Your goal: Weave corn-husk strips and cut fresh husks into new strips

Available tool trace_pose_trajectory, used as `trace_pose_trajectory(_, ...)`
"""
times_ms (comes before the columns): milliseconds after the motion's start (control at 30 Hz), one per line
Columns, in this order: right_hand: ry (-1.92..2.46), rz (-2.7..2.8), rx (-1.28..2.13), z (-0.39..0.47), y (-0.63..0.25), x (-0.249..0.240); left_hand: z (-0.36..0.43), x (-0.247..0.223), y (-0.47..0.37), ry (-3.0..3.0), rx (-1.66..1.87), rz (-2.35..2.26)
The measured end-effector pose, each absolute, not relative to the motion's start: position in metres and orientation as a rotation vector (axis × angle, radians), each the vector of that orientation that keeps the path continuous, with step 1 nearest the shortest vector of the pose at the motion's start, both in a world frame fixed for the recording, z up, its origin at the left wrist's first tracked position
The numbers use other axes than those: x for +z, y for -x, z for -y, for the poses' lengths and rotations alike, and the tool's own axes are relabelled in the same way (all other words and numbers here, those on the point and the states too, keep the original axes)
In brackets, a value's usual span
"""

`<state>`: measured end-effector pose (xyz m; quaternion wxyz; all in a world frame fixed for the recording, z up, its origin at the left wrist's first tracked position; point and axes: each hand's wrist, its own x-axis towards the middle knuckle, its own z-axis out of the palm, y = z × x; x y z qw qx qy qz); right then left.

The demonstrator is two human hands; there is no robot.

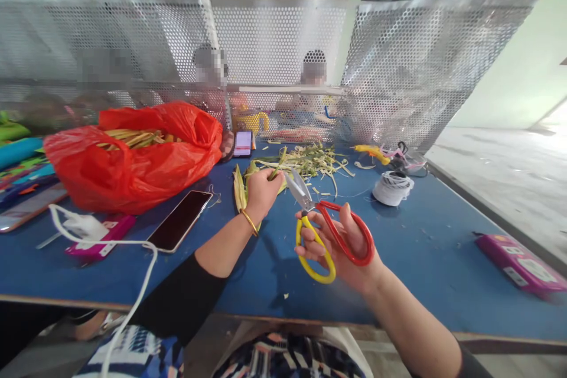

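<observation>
My right hand (343,242) grips scissors (348,236) with one red and one yellow handle, their blades parted and pointing up and left. Close to the blade tips, my left hand (263,192), with a gold bangle at the wrist, is closed on a green plant stalk (275,172). Pale yellow-green leaves (240,189) lie under and beside that hand on the blue table (274,283). Just behind is a heap of cut green and whitish strips (310,160).
At left are a red plastic bag (133,159) of dried stalks, a dark phone (181,221), a white cable (146,271) and a pink box (104,239). White twine (393,189) and another pink box (518,263) sit at right. People are behind a perforated metal screen (279,41).
</observation>
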<state>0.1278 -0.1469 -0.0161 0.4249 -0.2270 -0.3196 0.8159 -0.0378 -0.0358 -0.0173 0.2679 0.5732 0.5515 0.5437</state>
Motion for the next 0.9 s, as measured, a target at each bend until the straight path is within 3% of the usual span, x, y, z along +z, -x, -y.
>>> trace_pose_trajectory(733, 0.651, 0.778, 1.993, 0.135, -0.117, -0.008, 0.045, -0.016, 0.032, -1.654, 1.417, -1.48)
trace_pose_trajectory(900, 0.856, 0.901, 1.825, 0.133, -0.121, -0.008, 0.042, -0.016, 0.032, -1.512, 1.409, -1.413)
